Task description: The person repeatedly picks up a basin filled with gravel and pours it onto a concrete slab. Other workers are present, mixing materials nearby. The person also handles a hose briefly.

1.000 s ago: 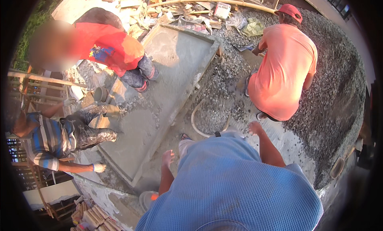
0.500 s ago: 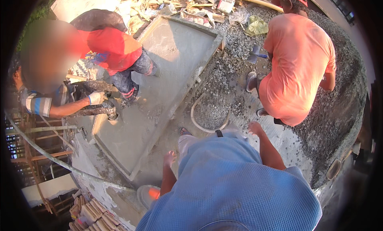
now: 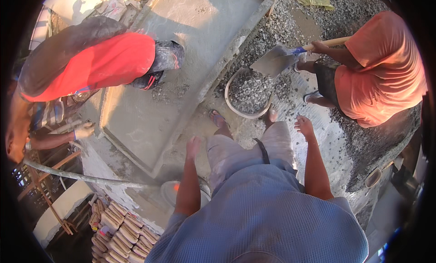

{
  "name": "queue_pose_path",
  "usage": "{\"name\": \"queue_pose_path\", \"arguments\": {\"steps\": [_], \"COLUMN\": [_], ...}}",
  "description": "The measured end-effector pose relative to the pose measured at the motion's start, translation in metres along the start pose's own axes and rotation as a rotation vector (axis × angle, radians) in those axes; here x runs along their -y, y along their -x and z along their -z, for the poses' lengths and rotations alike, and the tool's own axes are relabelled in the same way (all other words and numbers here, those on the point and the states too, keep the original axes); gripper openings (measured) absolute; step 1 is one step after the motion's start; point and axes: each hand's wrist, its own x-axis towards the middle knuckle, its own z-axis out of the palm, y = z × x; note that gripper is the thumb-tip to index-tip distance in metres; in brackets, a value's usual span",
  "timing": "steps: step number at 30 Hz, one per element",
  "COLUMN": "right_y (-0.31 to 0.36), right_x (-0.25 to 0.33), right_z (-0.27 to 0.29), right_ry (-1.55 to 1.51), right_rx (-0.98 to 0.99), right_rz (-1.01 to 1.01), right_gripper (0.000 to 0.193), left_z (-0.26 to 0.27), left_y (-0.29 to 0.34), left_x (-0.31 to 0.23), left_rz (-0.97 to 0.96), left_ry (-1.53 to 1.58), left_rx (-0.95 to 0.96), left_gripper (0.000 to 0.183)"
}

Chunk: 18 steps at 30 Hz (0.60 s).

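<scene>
Gravel (image 3: 252, 92) hides the inside of the tub (image 3: 251, 116); right hand (image 3: 304, 125) loose, empty; left hand (image 3: 193, 146) too blurred to tell.

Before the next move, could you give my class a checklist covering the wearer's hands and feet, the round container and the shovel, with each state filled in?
1. Right hand empty: ok, nothing visible in its loosely curled fingers.
2. Left hand empty: cannot tell for certain; it is blurred, though no object shows.
3. Round container holds gravel: ok.
4. View of the container unobstructed: not ok; the blade of the shovel overlaps its far rim.
5. Shovel handle under control: ok, a co-worker's hand grips it.
6. Right foot apart from the rim: cannot tell; it is close beside it.
</scene>
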Motion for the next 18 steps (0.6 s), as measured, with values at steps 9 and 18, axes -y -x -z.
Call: {"name": "queue_pose_path", "arguments": {"steps": [9, 18], "right_y": [-0.293, -0.479], "right_x": [-0.107, -0.270], "right_z": [-0.114, -0.196], "right_ry": [-0.224, -0.796], "right_rx": [-0.034, -0.085], "right_rz": [-0.356, -0.430], "right_gripper": [0.036, 0.048], "left_z": [-0.213, -0.345], "left_y": [-0.309, -0.550], "left_x": [-0.050, -0.014], "left_rz": [-0.243, -0.126], "left_ry": [-0.447, -0.310], "left_rx": [0.166, 0.076], "left_gripper": [0.046, 0.067]}}
